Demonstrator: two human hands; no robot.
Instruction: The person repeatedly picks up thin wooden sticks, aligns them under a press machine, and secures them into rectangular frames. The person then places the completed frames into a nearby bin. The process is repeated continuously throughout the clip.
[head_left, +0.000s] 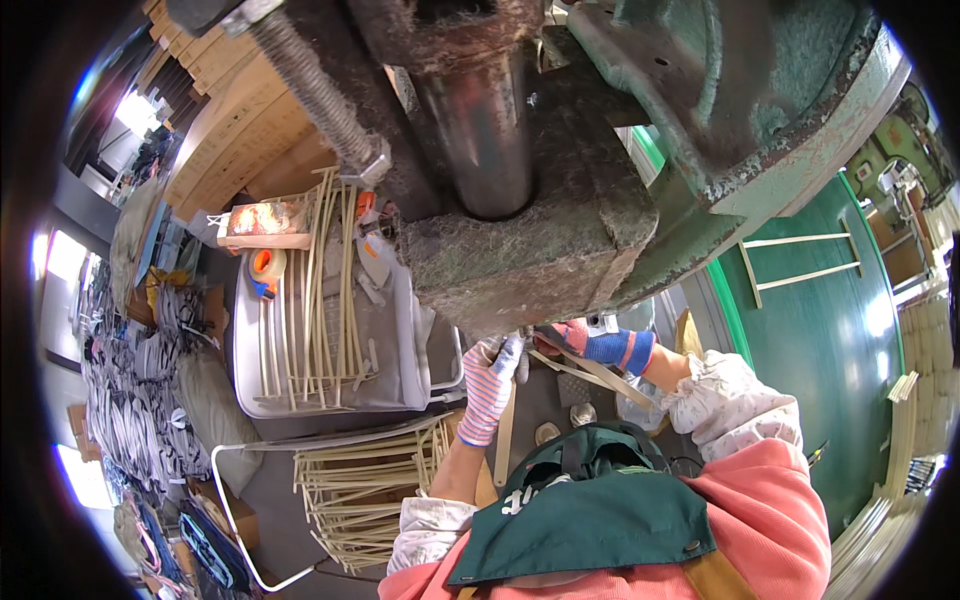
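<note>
Head view is crowded by a rusty green press (640, 150) whose rough block overhangs both gloved hands, hiding the fingertips. Left hand (490, 385), in a striped knit glove, is curled around a pale flat wooden strip (505, 435) standing upright under the block. Right hand (590, 343), in a red and blue glove, lies closed on another strip (585, 370) angled across; its grip is hard to make out. Bent wooden frames lie heaped on a grey tray (410, 330) to the left, with little room under the press.
</note>
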